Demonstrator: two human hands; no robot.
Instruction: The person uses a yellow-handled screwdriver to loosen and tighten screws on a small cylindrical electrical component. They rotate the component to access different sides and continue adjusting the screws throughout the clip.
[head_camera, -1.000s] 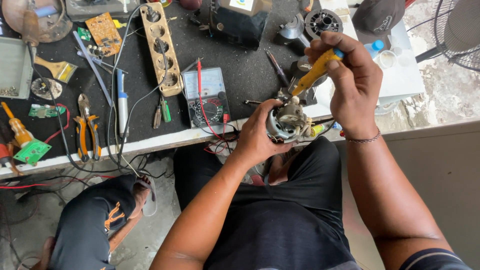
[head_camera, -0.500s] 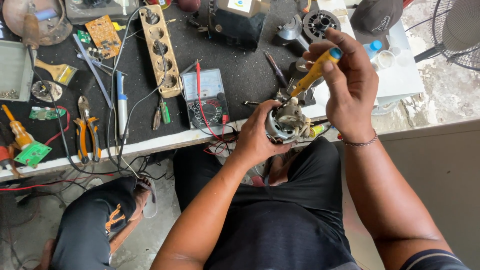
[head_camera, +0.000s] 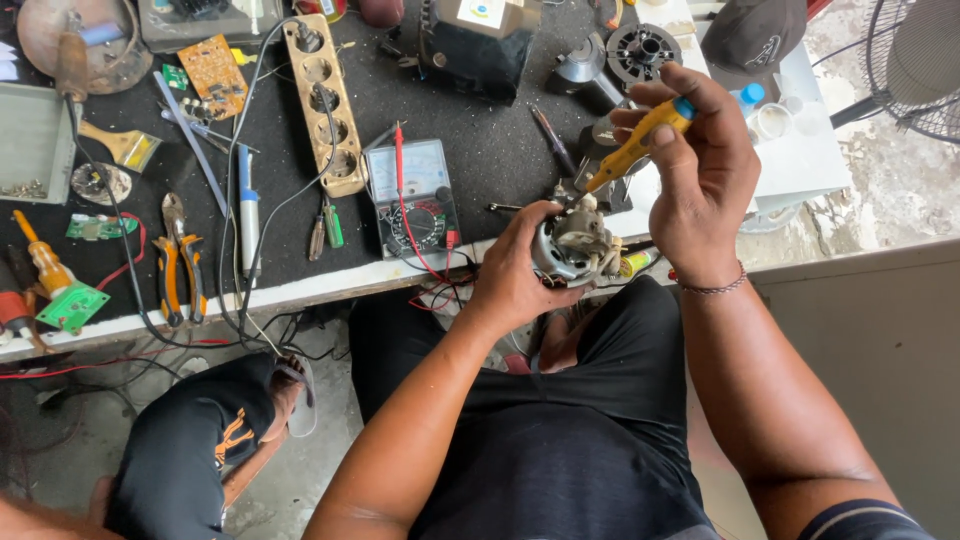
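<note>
Head view, near to far: the person's lap in dark shorts fills the bottom, both forearms rising toward the worktop (head_camera: 300, 290) edge. Left hand (head_camera: 515, 275) is wrapped around a small electric motor (head_camera: 575, 245), fingers curled over its far side, thumb side toward the body, held in the air just off the front edge of the worktop and above the lap. Right hand (head_camera: 700, 170) pinches a yellow-handled screwdriver (head_camera: 635, 145) high on the handle, near its blue cap, fingers closed on it. The screwdriver's long axis runs diagonally, cap up-right, tip down-left, with the tip at the top of the motor; exact contact point too small to tell. Motor looks like metal laminations and windings, so likely dense and heavy for its size, rigid, with thin leads and winding wire that would be fragile; best gripped around the solid core as it is, not by wires. Its shaft axis seems to point roughly up and away from the person, cannot tell exactly. Screwdriver is light and stiff, with a plastic handle that grips easily. Beyond, on the black mat: an analog multimeter (head_camera: 415, 195) with red probe lead just left of the motor, orange-handled pliers (head_camera: 178, 260) further left, a wooden socket strip (head_camera: 325, 100), an orange circuit board (head_camera: 215, 75), another motor part (head_camera: 642, 50) far right.
</note>
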